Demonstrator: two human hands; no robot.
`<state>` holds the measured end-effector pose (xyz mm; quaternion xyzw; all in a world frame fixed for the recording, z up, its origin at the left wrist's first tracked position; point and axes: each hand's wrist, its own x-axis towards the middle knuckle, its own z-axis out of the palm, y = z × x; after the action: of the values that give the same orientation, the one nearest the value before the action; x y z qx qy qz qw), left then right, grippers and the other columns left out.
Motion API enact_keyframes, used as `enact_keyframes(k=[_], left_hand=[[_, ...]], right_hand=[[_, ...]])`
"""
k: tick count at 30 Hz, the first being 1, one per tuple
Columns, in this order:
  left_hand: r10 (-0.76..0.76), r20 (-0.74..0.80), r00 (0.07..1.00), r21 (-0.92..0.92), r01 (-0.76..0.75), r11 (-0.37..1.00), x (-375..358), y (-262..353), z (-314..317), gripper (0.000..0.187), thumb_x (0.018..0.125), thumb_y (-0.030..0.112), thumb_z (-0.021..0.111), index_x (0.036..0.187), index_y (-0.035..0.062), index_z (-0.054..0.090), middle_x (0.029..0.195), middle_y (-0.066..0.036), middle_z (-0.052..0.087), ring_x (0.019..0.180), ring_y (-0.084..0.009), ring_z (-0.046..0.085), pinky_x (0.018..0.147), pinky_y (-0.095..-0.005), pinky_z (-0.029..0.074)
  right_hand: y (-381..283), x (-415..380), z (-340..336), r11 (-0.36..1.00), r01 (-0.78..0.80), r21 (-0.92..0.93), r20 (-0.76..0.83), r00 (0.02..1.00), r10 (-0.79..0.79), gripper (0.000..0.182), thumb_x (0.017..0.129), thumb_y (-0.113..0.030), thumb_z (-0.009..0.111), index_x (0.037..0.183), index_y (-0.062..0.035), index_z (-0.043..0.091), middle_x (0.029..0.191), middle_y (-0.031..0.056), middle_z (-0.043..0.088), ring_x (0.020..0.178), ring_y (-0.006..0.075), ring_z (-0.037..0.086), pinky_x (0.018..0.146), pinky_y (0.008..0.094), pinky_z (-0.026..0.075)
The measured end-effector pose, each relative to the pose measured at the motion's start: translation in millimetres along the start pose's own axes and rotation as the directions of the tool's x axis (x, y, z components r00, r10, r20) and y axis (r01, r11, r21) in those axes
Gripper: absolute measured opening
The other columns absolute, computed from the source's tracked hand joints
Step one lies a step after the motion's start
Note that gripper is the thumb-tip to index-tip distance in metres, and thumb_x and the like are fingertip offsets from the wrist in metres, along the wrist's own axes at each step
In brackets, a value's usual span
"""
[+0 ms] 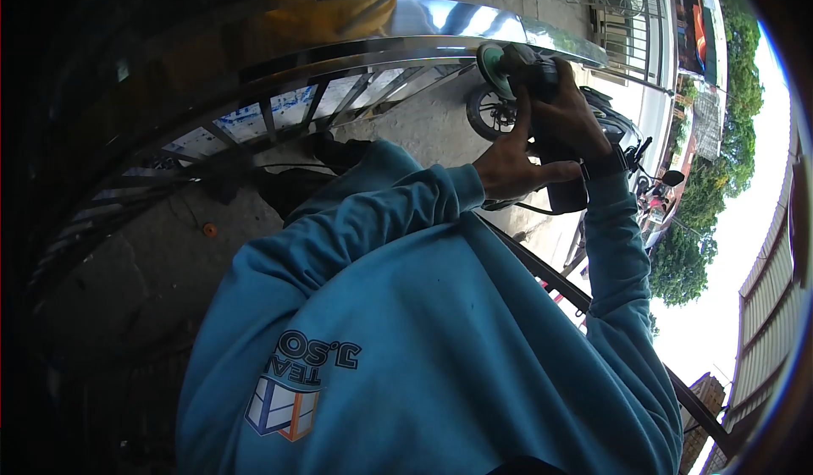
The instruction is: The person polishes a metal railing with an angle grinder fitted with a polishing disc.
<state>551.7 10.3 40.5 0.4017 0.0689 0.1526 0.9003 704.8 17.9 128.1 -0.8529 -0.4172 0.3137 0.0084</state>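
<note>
An angle grinder with a green disc is held out ahead of my chest, its dark rear end hanging below my hands. My right hand wraps over the grinder near its head, with a dark band at the wrist. Lower down, my left hand grips the body, index finger pointing up along it and thumb stretched to the right. The disc's upper edge is right at the underside of a shiny metal rail, which runs across the top of the view.
Beneath the rail, metal bars form a frame on the left. Behind the grinder stands a motorcycle on the concrete. A small orange ring lies on the floor at left. A dark bar runs diagonally behind my right arm.
</note>
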Motion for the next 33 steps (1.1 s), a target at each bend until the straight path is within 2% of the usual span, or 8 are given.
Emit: enact_keyframes(k=[2, 5, 11, 15, 18, 24, 26, 33], left_hand=[[0.013, -0.027, 1.0, 0.02, -0.013, 1.0, 3, 3, -1, 0.141, 0.078, 0.063, 0.073, 0.142, 0.0074, -0.04, 0.147, -0.038, 0.03, 0.126, -0.0471, 0.052, 0.108, -0.048, 0.044], [0.035, -0.091, 0.995, 0.073, -0.028, 0.997, 7, 5, -7, 0.141, 0.078, 0.063, 0.073, 0.143, 0.0074, -0.04, 0.15, -0.038, 0.026, 0.126, -0.0471, 0.051, 0.107, -0.0482, 0.045], [0.061, -0.124, 0.99, 0.023, -0.059, 0.998, 12, 7, -5, 0.141, 0.078, 0.062, 0.074, 0.144, 0.0071, -0.038, 0.152, -0.035, 0.022, 0.129, -0.0474, 0.048, 0.105, -0.0491, 0.047], [0.095, -0.124, 0.988, -0.018, -0.098, 0.995, 24, 3, -3, 0.14, 0.079, 0.061, 0.074, 0.144, 0.0075, -0.038, 0.154, -0.033, 0.017, 0.13, -0.0484, 0.047, 0.107, -0.0489, 0.044], [0.081, -0.111, 0.991, -0.056, -0.087, 0.995, 27, 3, -3, 0.14, 0.081, 0.059, 0.073, 0.141, 0.0046, -0.041, 0.151, -0.035, 0.026, 0.131, -0.0433, 0.048, 0.111, -0.0446, 0.041], [0.102, -0.135, 0.986, -0.049, -0.109, 0.993, 24, 3, -3, 0.141, 0.08, 0.058, 0.075, 0.141, 0.0072, -0.042, 0.15, -0.035, 0.028, 0.128, -0.0434, 0.051, 0.11, -0.0449, 0.042], [0.098, -0.146, 0.984, -0.049, -0.107, 0.993, 18, 6, -3, 0.14, 0.081, 0.057, 0.075, 0.141, 0.0075, -0.042, 0.15, -0.035, 0.028, 0.128, -0.0435, 0.051, 0.11, -0.0449, 0.043], [0.133, -0.183, 0.974, -0.052, -0.145, 0.988, 9, 14, -4, 0.139, 0.082, 0.053, 0.076, 0.141, 0.0072, -0.041, 0.148, -0.036, 0.031, 0.129, -0.044, 0.051, 0.109, -0.0439, 0.044]], right_hand=[[7, 9, 1, 0.994, 0.105, 0.013, -0.032, 0.994, -0.104, 0.084, 0.08, -0.038, 0.077, 0.139, -0.0005, 0.03, 0.108, 0.0286, 0.064, 0.093, 0.0376, 0.069, 0.08, 0.044, 0.056], [3, 23, 0, 0.987, 0.158, 0.024, 0.0, 0.987, -0.158, 0.084, 0.079, -0.039, 0.077, 0.138, -0.0005, 0.03, 0.107, 0.0286, 0.064, 0.091, 0.0374, 0.069, 0.077, 0.0437, 0.056], [-3, 35, -10, 0.986, 0.167, 0.006, 0.095, 0.981, -0.167, 0.079, 0.08, -0.036, 0.075, 0.135, -0.0017, 0.031, 0.104, 0.029, 0.065, 0.088, 0.0373, 0.07, 0.076, 0.0433, 0.057], [6, 42, -14, 0.985, 0.166, -0.044, 0.071, 0.984, -0.162, 0.077, 0.079, -0.034, 0.076, 0.133, -0.0023, 0.032, 0.103, 0.0287, 0.065, 0.087, 0.0368, 0.07, 0.073, 0.0423, 0.057], [8, 45, -18, 0.983, 0.178, -0.037, 0.082, 0.981, -0.174, 0.077, 0.077, -0.032, 0.077, 0.133, -0.0026, 0.032, 0.103, 0.0282, 0.065, 0.086, 0.0359, 0.07, 0.071, 0.041, 0.057], [7, 49, -17, 0.967, 0.237, -0.097, 0.084, 0.97, -0.23, 0.076, 0.077, -0.027, 0.077, 0.134, -0.0033, 0.032, 0.106, 0.028, 0.064, 0.086, 0.0349, 0.07, 0.069, 0.0396, 0.058], [-4, 46, -18, 0.976, 0.207, -0.061, 0.154, 0.968, -0.196, 0.076, 0.081, -0.033, 0.078, 0.137, -0.0088, 0.033, 0.118, 0.0254, 0.059, 0.101, 0.0311, 0.065, 0.08, 0.0401, 0.056], [-22, 47, -17, 0.961, 0.258, -0.1, 0.177, 0.955, -0.238, 0.078, 0.081, -0.034, 0.079, 0.138, -0.0076, 0.033, 0.122, 0.0248, 0.058, 0.101, 0.0328, 0.065, 0.08, 0.0399, 0.056]])
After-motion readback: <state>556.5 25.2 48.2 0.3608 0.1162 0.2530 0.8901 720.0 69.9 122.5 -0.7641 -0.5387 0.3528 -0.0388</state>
